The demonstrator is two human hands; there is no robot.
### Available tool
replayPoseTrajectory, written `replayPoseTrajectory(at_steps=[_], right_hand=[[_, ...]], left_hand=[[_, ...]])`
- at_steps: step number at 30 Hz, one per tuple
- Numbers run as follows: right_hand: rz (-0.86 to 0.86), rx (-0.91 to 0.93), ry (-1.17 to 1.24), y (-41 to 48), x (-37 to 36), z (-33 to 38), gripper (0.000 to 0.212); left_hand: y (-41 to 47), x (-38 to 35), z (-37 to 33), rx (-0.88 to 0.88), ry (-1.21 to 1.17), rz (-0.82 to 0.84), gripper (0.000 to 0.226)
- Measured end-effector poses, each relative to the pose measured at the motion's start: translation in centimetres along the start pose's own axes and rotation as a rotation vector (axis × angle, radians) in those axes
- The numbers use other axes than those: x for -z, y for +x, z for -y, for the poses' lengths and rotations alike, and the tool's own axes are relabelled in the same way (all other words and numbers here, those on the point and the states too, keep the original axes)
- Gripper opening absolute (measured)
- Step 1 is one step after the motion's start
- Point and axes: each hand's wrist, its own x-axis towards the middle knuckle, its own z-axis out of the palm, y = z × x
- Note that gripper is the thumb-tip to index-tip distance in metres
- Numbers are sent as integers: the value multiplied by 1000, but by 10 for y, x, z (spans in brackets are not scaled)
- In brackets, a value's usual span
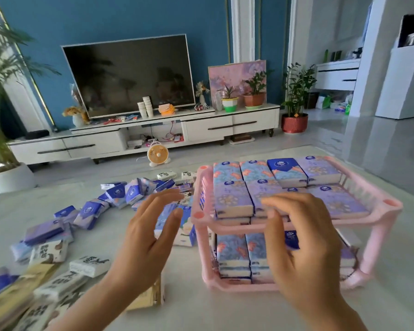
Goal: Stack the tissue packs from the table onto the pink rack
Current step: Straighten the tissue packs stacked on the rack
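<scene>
A pink two-tier rack stands on the pale table at the right, both tiers filled with blue and purple tissue packs. Loose tissue packs lie scattered over the table to the left, some blue, some white with black print. My left hand hovers open just left of the rack's front corner, holding nothing. In front of the rack, my right hand is open with spread fingers, its fingertips by the top tier's front edge. It hides part of the lower tier.
A beige pack lies under my left forearm. Behind the table, a small orange fan sits on the floor before a white TV cabinet with a television, cups and potted plants. Large plants stand at the far left.
</scene>
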Motion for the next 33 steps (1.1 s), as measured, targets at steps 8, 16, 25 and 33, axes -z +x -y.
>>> replayPoseTrajectory(at_steps=[8,16,25,33], right_hand=[[191,286,247,-32,-44,42,13],[399,162,247,-61,-91,53,22],[651,-267,372,-46,-176,99,20],[911,-505,-158,12,-354,62,47]], left_hand=[[-60,35,57,340,23,-31,20],[-79,56,99,528,-99,-199,27],[-58,88,118,746,-409,-313,30],[-43,106,129,1102,-875,-362,22]])
